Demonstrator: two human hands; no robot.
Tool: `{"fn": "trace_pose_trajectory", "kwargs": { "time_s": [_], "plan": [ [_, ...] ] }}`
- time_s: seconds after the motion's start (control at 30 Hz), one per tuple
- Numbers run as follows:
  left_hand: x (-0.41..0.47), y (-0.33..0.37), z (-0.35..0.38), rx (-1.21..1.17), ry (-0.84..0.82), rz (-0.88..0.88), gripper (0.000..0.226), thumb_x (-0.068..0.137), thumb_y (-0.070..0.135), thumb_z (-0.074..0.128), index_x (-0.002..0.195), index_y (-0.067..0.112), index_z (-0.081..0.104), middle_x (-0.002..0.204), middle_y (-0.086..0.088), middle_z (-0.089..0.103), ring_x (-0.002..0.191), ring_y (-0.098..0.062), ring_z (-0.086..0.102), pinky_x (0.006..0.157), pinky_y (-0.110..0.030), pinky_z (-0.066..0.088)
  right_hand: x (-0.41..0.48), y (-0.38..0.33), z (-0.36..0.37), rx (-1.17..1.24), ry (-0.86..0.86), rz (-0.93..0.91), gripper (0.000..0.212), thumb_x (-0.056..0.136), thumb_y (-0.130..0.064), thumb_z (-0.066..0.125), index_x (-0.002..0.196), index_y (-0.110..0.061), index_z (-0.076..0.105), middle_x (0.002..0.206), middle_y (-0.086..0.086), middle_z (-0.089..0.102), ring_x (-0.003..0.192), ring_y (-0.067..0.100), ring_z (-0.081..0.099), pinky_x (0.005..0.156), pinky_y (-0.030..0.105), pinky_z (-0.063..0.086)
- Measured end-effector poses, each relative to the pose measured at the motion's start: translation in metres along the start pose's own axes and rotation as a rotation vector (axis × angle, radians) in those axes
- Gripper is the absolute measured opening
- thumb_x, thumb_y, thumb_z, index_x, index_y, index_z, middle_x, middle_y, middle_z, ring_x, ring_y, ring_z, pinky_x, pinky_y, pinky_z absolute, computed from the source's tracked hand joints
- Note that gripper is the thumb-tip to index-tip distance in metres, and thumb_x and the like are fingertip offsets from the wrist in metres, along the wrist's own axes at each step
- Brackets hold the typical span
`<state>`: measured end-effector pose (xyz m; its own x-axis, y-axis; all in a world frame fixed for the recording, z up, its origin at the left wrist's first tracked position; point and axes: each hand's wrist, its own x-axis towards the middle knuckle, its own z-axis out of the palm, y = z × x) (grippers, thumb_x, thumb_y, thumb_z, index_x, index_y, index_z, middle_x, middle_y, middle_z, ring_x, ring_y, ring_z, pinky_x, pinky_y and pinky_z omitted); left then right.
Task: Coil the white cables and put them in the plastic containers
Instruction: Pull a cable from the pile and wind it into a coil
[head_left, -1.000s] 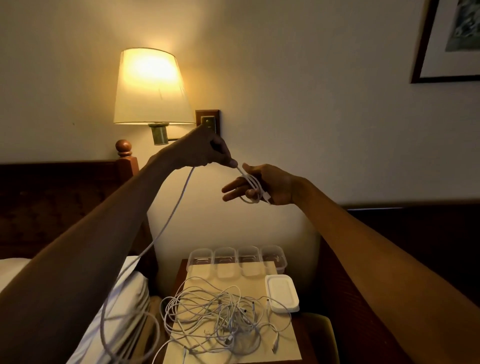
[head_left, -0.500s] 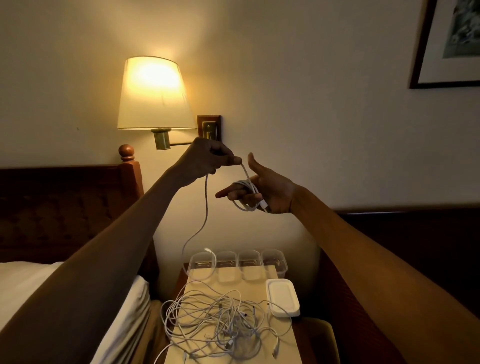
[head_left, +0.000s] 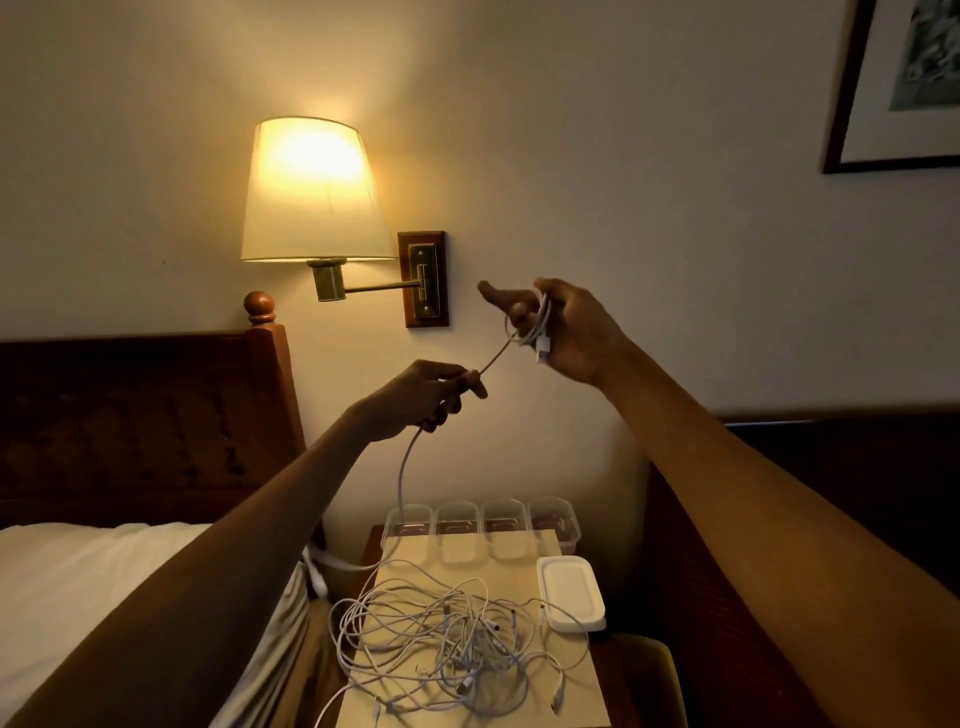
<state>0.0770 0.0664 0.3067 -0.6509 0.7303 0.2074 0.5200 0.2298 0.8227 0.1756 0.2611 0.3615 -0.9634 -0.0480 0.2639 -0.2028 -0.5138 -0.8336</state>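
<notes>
My right hand (head_left: 563, 327) is raised in front of the wall and holds a small coil of white cable (head_left: 537, 325) round its fingers, a plug hanging below. The same cable runs taut down-left to my left hand (head_left: 421, 397), which grips it in curled fingers. Below that hand the cable's loose tail (head_left: 402, 478) drops toward the nightstand. A tangled pile of white cables (head_left: 441, 639) lies on the nightstand's pale mat. Several clear plastic containers (head_left: 480, 522) stand in a row at the back of the mat.
A stack of white lids (head_left: 571, 592) sits at the mat's right edge. A lit wall lamp (head_left: 314, 192) hangs above left, a wooden headboard (head_left: 140, 415) and white bedding (head_left: 78, 587) lie to the left, and a dark padded chair (head_left: 727, 597) stands to the right.
My left hand has dropped from above the right hand to below and left of it, pulling the cable taut. My right hand has risen and turned, with the coil on its fingers.
</notes>
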Motion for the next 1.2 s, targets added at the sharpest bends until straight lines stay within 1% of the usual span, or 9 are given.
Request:
{"fn": "trace_pose_trajectory", "kwargs": {
  "time_s": [0.07,0.2,0.37,0.47,0.63,0.7,0.83,0.97,1.2],
  "plan": [
    [-0.001,0.0,0.005,0.008,-0.032,0.01,0.027,0.103,0.024,0.045,0.107,0.014,0.07,0.069,-0.003,0.048,0.054,-0.012,0.04,0.048,-0.024,0.033,0.005,-0.005,0.001,-0.064,0.047,-0.037,0.05,0.106,-0.027,0.028,0.137,0.011,0.039,0.12,0.021,0.066,0.089,0.022,0.071,0.073,0.023,0.059],
    [0.0,0.017,0.014,0.14,-0.098,0.002,0.027,0.104,0.019,0.043,0.111,0.015,0.069,0.066,-0.003,0.052,0.05,-0.01,0.044,0.046,-0.022,0.039,0.019,0.006,-0.001,-0.229,0.185,-0.079,0.052,0.107,-0.027,0.031,0.144,0.008,0.026,0.145,0.027,0.041,0.126,0.037,0.053,0.101,0.038,0.047],
    [0.002,0.049,0.008,0.397,-0.185,0.001,0.022,0.1,0.01,0.051,0.103,0.011,0.072,0.064,-0.001,0.06,0.047,-0.007,0.052,0.046,-0.021,0.046,0.019,0.03,-0.011,-0.746,0.294,0.034,0.057,0.105,-0.041,0.031,0.13,0.009,0.04,0.133,0.036,0.047,0.124,0.044,0.051,0.105,0.047,0.041],
    [0.006,0.063,-0.004,0.574,-0.117,0.081,0.016,0.096,0.014,0.059,0.095,0.013,0.074,0.069,-0.002,0.063,0.044,-0.004,0.051,0.044,-0.017,0.042,0.018,0.035,-0.016,-0.757,0.238,0.043,0.054,0.105,-0.039,0.032,0.134,0.006,0.037,0.13,0.024,0.054,0.121,0.034,0.057,0.106,0.041,0.044],
    [0.005,0.082,-0.027,0.625,0.019,0.261,0.012,0.084,0.029,0.075,0.086,0.018,0.074,0.07,0.003,0.067,0.05,0.0,0.054,0.046,-0.008,0.039,0.008,0.036,-0.024,-0.614,0.04,0.241,0.059,0.106,-0.038,0.027,0.14,0.01,0.036,0.14,0.028,0.047,0.107,0.03,0.066,0.074,0.026,0.057],
    [0.007,0.089,-0.034,0.591,0.041,0.286,0.012,0.081,0.03,0.077,0.085,0.019,0.074,0.074,0.002,0.07,0.053,-0.003,0.056,0.046,-0.009,0.04,0.004,0.038,-0.024,-0.578,-0.052,0.33,0.062,0.106,-0.042,0.02,0.134,0.007,0.046,0.128,0.021,0.06,0.088,0.02,0.071,0.074,0.022,0.056],
    [0.015,0.088,-0.042,0.574,0.138,0.288,0.02,0.079,0.036,0.079,0.086,0.017,0.076,0.076,0.002,0.072,0.065,-0.015,0.063,0.057,-0.02,0.047,-0.004,0.04,-0.019,-0.269,-0.168,0.394,0.075,0.103,-0.049,0.019,0.095,0.005,0.07,0.092,0.018,0.073,0.045,0.011,0.054,0.048,0.012,0.048],
    [0.013,0.062,-0.033,0.422,0.135,0.194,0.02,0.088,0.035,0.07,0.095,0.016,0.074,0.087,-0.003,0.069,0.071,-0.012,0.058,0.054,-0.019,0.043,-0.004,0.035,-0.018,0.068,-0.333,0.493,0.071,0.1,-0.056,0.027,0.074,-0.001,0.063,0.061,0.01,0.062,0.036,0.009,0.049,0.037,0.014,0.043],
    [0.003,0.031,0.0,-0.357,-0.066,-0.107,0.033,0.099,0.032,0.054,0.12,0.006,0.059,0.098,-0.006,0.066,0.061,-0.009,0.045,0.047,-0.017,0.033,-0.003,0.026,-0.023,0.177,-0.446,0.439,0.068,0.101,-0.055,0.027,0.061,-0.007,0.055,0.051,0.004,0.056,0.032,0.008,0.049,0.032,0.014,0.038]
  ]
}}
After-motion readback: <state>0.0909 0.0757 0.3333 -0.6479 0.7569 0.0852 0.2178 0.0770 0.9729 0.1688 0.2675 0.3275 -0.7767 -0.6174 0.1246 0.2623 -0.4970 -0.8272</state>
